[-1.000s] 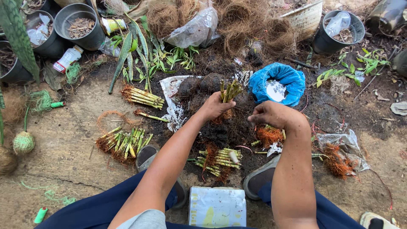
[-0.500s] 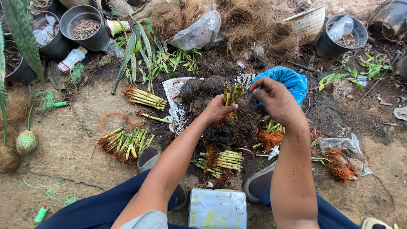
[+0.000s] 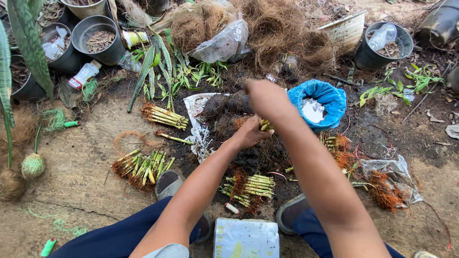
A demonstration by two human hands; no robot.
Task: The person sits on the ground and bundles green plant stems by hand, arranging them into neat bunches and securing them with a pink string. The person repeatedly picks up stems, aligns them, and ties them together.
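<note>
Cuttings [image 3: 264, 125], a small bunch of green stems, sit clamped in the left hand [image 3: 249, 134] above the dark soil heap [image 3: 248, 153]; the right hand [image 3: 265, 98] is closed over their tops. Three finished bundles [image 3: 143, 167] lie on the ground around it; loose orange-rooted stems [image 3: 342, 148] by the blue bag [image 3: 318, 102] look undone.

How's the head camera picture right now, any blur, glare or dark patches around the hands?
Head view: even, soft daylight, no hard shadows; right hand slightly motion-blurred, left hand and the cuttings it holds sharper; mild sheen on the clear plastic bag; wide-angle bending at the edges; dark soil loses detail.
</note>
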